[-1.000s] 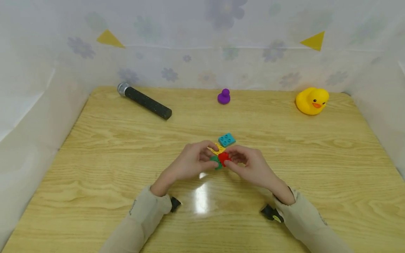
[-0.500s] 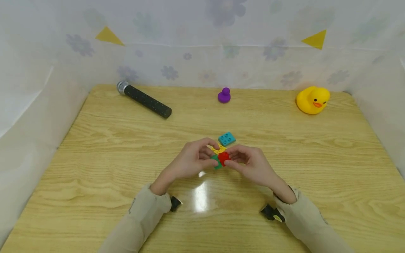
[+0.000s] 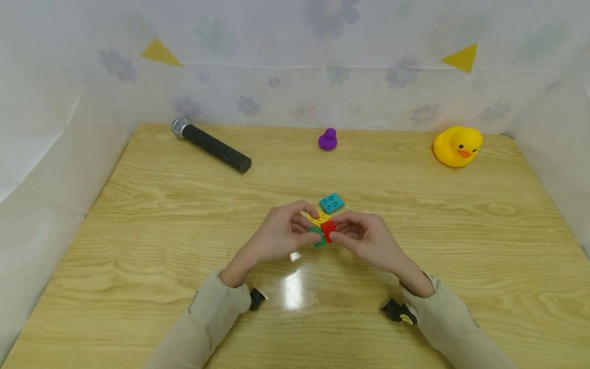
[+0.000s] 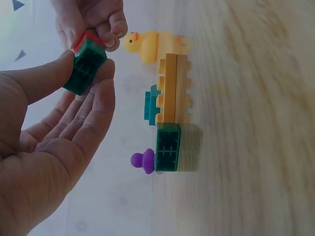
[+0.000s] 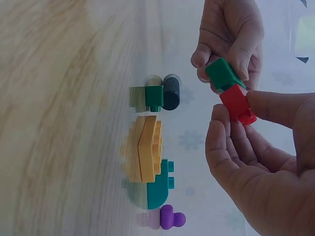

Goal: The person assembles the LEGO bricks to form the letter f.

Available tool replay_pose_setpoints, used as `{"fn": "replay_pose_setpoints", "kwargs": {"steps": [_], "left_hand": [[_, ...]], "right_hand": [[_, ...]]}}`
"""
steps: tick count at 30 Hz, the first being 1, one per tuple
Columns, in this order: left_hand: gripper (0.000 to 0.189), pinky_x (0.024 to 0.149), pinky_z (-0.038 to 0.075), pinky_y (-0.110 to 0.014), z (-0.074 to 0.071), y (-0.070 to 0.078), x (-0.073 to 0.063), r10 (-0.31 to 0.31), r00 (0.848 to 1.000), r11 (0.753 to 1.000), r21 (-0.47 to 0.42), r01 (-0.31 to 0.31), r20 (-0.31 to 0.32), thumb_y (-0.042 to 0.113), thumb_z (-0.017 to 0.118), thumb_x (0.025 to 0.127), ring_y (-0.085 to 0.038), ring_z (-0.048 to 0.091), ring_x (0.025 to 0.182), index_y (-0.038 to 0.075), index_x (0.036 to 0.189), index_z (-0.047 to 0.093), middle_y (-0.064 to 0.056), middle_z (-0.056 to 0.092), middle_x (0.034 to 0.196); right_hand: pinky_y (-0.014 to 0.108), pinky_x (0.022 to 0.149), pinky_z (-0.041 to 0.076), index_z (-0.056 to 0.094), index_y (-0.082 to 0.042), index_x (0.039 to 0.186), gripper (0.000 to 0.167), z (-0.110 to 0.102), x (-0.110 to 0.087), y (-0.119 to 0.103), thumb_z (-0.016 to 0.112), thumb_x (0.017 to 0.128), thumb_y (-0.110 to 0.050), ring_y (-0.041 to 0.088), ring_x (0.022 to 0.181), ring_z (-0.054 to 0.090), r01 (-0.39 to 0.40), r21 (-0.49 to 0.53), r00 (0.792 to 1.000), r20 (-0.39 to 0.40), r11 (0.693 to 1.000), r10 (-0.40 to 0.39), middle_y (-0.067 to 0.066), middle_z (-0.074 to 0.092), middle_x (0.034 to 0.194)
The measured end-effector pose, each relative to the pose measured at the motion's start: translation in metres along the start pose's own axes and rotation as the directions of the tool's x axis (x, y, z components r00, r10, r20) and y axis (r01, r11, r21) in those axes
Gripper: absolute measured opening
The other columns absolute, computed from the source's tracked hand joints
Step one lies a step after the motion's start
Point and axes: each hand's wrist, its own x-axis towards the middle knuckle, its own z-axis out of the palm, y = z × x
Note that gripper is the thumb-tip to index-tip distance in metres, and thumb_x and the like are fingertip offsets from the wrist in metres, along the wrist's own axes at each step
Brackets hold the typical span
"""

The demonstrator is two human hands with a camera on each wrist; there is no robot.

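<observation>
My left hand (image 3: 278, 236) pinches a small green building block (image 4: 86, 68) between thumb and fingers, its hollow underside showing in the left wrist view. A red building block (image 5: 237, 102) is pinched by my right hand (image 3: 366, 241). The two blocks meet end to end; whether their studs are locked together I cannot tell. Both are held above the table. Below and behind them lie a yellow block (image 4: 168, 88), a teal block (image 3: 331, 203) with studs up, and a second green block (image 4: 168, 147) on its side. In the head view my fingers partly cover the yellow block.
A black microphone (image 3: 214, 146) lies at the back left of the wooden table (image 3: 138, 230). A small purple duck (image 3: 328, 140) stands at the back middle, a larger yellow duck (image 3: 458, 147) at the back right. White flowered cloth (image 3: 299, 92) encloses the table's back and sides.
Both hands stay almost in place. The red block has turned slightly between my right fingers, against the green one. The loose blocks on the table have not moved.
</observation>
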Motion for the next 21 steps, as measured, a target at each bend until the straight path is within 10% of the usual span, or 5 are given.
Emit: {"fn": "replay_pose_setpoints", "kwargs": {"steps": [21], "left_hand": [[0.030, 0.072, 0.055, -0.029, -0.0035, 0.0008, -0.0002, -0.028, 1.000, 0.999, -0.035, 0.029, 0.011, 0.003, 0.074, 0.083, -0.015, 0.069, 0.078, -0.002, 0.108, 0.058, -0.009, 0.071, 0.089]], "right_hand": [[0.034, 0.072, 0.055, 0.064, 0.007, 0.110, 0.021, -0.0047, 0.0009, 0.0010, 0.063, 0.090, 0.000, 0.033, 0.084, 0.066, -0.101, 0.093, 0.992, 0.080, 0.991, 0.093, 0.015, 0.068, 0.096]]}}
